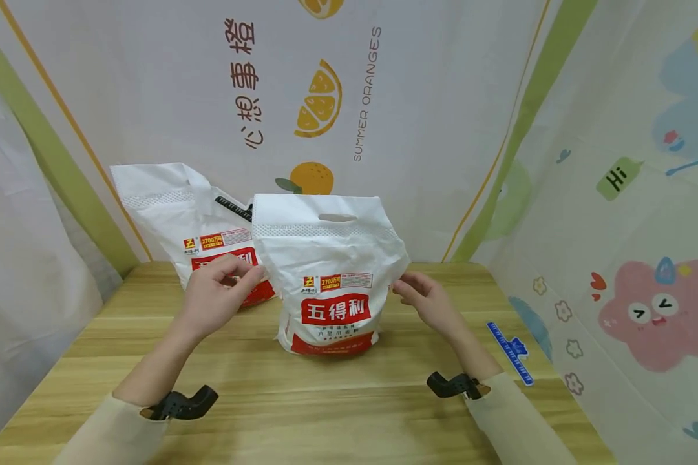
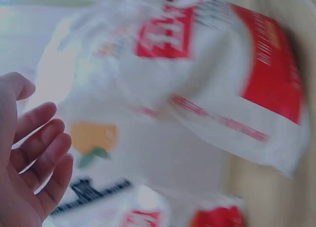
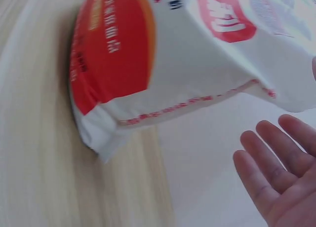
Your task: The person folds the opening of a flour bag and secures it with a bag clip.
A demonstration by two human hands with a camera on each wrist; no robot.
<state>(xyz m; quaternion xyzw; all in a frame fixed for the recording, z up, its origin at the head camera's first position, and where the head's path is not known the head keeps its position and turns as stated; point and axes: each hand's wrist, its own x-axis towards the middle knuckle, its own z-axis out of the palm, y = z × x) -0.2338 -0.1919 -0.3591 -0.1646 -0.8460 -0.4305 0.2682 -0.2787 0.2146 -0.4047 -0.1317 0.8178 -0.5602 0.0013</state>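
A white flour bag (image 1: 331, 278) with red labels and a handle slot in its top stands upright on the wooden table. Beside its left edge is my left hand (image 1: 218, 294), and in the left wrist view that hand's fingers (image 2: 47, 128) are loosely bent with nothing between them. On the other side, my right hand (image 1: 427, 297) is close to the bag's right edge. Its fingers (image 3: 276, 158) look relaxed and apart from the bag in the right wrist view. A second flour bag (image 1: 169, 223) leans behind to the left, partly hidden by the front one.
A blue sealing clip (image 1: 510, 353) lies on the table (image 1: 326, 413) at the right. Near the top of the rear bag is a black clip (image 1: 232, 208), partly covered by the front bag. Printed curtains (image 1: 430, 129) hang behind and along both sides.
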